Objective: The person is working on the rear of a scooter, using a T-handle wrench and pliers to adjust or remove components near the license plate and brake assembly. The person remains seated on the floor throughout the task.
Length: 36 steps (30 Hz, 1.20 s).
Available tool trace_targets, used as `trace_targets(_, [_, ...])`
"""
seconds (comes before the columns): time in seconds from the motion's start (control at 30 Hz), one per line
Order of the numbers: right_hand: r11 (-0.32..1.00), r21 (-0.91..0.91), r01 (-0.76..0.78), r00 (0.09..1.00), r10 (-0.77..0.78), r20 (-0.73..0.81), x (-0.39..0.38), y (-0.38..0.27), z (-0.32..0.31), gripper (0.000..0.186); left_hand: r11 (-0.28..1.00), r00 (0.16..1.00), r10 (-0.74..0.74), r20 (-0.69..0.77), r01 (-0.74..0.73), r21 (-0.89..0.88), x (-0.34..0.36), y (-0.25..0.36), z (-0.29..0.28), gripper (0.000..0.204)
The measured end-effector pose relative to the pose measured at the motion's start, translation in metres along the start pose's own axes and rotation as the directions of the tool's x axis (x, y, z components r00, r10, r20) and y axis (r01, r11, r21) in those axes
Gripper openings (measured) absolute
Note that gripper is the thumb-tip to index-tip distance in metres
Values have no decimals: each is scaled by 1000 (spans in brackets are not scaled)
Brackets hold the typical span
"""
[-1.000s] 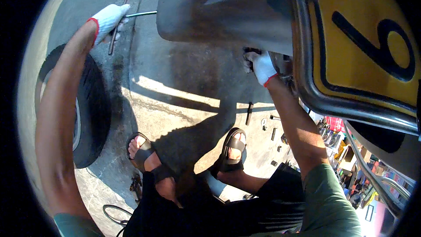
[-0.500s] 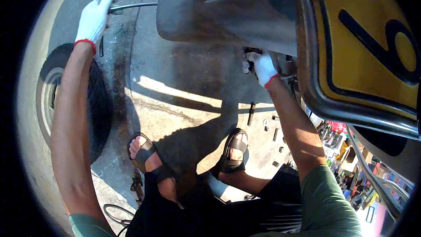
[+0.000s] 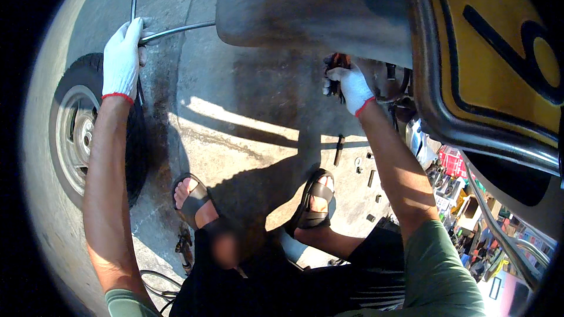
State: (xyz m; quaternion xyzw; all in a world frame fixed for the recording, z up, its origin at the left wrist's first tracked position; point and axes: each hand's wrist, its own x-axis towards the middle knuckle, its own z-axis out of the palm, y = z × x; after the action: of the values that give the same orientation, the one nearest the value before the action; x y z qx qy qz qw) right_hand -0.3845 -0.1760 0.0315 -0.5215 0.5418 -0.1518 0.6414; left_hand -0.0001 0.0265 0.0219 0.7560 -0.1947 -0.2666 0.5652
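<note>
My left hand (image 3: 121, 58), in a white knit glove with a red cuff, is closed around a T-shaped metal bar. Its crosspiece (image 3: 134, 4) runs up and down through the hand, while its shaft (image 3: 182, 28) reaches right and passes out of sight behind the grey vehicle body panel (image 3: 294, 29). Below that panel's lower edge, my right hand (image 3: 351, 87), gloved the same way, has its fingers around a dark, rusty-brown part (image 3: 339, 60). The fingers cover much of this part, and I cannot tell whether it is fixed to the vehicle.
A wheel with its tyre (image 3: 132, 158) is at the left, beside my left forearm. On the concrete near my right foot lie a dark metal rod (image 3: 339, 149) and several small metal pieces. A yellow panel (image 3: 499, 47) overhangs the right side. Cluttered boxes and tools (image 3: 470, 217) are beyond my right arm.
My left hand has come a little nearer to me, and the bar's crosspiece and shaft have turned. At my right hand, more of the rusty-brown part shows.
</note>
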Motion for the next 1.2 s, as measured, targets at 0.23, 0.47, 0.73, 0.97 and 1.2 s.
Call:
trace_targets(0.23, [963,-250,102,981,-140,-138,2,5,-6,20,994,1000,17,23,-15,-109,-16,15,12,38])
trace_targets(0.47, [892,-401,209,975,-159,156,-36,27,-13,22,995,1000,-15,-13,14,-97,-24,9,9,37])
trace_targets(0.73, [948,315,-39,999,26,43,-41,25,5,35,992,999,-37,0,37,-120,-29,3,6,38])
trace_targets(0.97, [988,152,-2,995,17,-95,-10,11,-16,39,991,999,-51,4,51,-124,-37,4,11,38])
trace_targets(1.2, [970,158,184,983,-182,-23,1,-2,-14,45,993,1000,-27,-12,26,-117,-38,-2,11,35])
